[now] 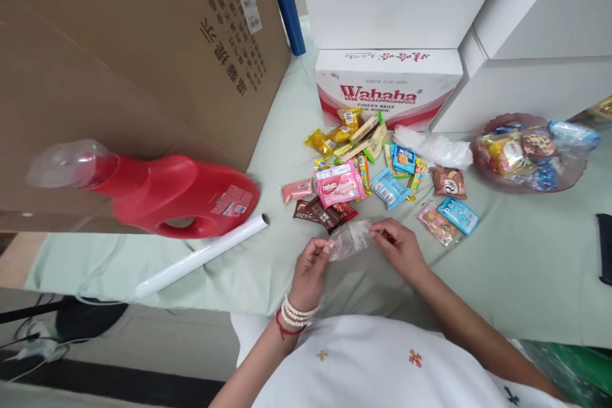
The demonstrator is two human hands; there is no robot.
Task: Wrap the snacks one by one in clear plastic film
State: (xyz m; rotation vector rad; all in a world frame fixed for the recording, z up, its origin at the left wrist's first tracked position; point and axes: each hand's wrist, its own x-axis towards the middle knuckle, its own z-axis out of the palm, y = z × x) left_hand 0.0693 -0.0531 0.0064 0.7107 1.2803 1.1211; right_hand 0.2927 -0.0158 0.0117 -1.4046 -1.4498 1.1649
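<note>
Between my two hands is a small clear plastic bag (351,240), stretched a little above the cloth. My left hand (310,268), with white bead strands at the wrist, pinches its left end. The opposite end is pinched by my right hand (399,247). Just beyond lie dark brown snack packets (325,213) and a pink nabati wafer packet (338,185). A blue packet (390,188) and yellow-wrapped snacks (319,142) spread farther back. To the right of my right hand are a pink-and-clear snack packet (437,223) and a light blue one (459,215).
A red jug (191,191) lies on its side at left by a large cardboard box (143,64), with a white tube (201,258) before it. At the back stands a Wahaha carton (387,89). A pinkish bowl (568,175) at right holds several snacks.
</note>
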